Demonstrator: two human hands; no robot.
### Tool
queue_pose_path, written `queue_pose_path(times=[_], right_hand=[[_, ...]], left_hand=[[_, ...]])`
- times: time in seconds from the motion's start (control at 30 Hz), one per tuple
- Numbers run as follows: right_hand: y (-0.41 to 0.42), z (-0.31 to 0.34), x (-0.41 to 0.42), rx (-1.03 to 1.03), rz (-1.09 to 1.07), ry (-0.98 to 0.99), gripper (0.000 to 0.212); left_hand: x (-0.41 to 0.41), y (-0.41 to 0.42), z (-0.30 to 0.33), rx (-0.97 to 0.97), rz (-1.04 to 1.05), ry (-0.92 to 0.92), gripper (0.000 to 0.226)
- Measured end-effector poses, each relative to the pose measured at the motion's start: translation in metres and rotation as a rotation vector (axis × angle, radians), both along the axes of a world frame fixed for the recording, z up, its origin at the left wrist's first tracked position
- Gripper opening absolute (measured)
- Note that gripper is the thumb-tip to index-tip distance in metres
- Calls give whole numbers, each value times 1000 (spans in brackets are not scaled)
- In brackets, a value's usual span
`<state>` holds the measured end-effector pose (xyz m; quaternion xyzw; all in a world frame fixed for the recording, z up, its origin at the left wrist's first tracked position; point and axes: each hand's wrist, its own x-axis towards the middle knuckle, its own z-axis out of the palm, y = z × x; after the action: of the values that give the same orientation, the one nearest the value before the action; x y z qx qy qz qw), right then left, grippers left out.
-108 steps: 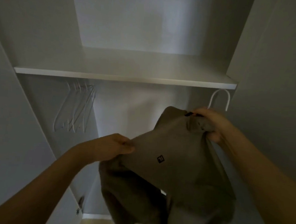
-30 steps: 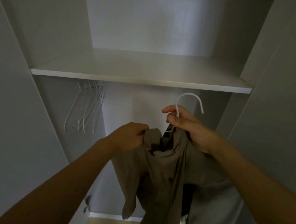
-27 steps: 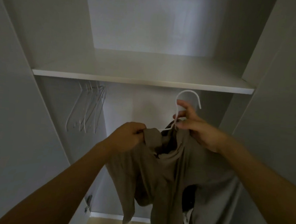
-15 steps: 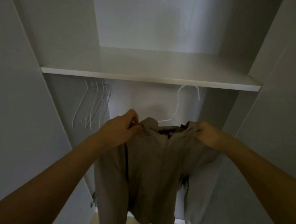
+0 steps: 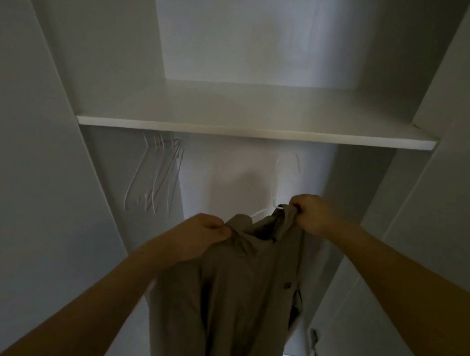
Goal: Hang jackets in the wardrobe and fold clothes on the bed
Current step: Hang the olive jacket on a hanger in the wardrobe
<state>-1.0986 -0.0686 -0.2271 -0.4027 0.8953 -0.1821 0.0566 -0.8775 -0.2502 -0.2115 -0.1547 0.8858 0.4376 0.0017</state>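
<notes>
A beige jacket (image 5: 237,296) hangs in front of me inside the open white wardrobe, draped on a white hanger (image 5: 279,180) whose hook rises above the collar. My left hand (image 5: 200,236) grips the jacket's left shoulder. My right hand (image 5: 308,214) grips the right shoulder and collar, higher up. The hanger's hook stands just below the shelf (image 5: 256,131); whether it is on a rail is hidden.
Several empty white hangers (image 5: 157,173) hang at the left under the shelf. Wardrobe side panels close in on both sides, and a door with a metal hinge (image 5: 314,345) stands at the lower right. A strip of floor shows at the bottom.
My right hand left the hanger's hook and took the jacket's right shoulder. The jacket now hangs spread out, tilted with its right side higher, and the view has tipped up slightly.
</notes>
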Motion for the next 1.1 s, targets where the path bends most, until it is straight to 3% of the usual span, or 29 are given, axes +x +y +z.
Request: queue_pose_path(times=[0.13,0.23,0.37,0.5,0.73,1.1], right_hand=[[-41,-27,-23,37,-255,114,22],[-59,-46,-50,-111,-393,-21,29],[-69,-57,-96,-375,-370,-408,34],[-68,-58,-141,-486,-309,-563,35],[-70,-32,-205,-666,-132,-566,34],[-55,-28,-263,-796,-295,-740,33]], left_hand=[[-30,22,-29,-189,-24,114,37],[-66,23,-55,-77,132,234,37],[-120,28,-86,-79,202,288,40],[-176,34,-107,-121,251,345,41],[-264,43,-97,-122,320,440,38],[-356,66,-83,-97,329,503,39]])
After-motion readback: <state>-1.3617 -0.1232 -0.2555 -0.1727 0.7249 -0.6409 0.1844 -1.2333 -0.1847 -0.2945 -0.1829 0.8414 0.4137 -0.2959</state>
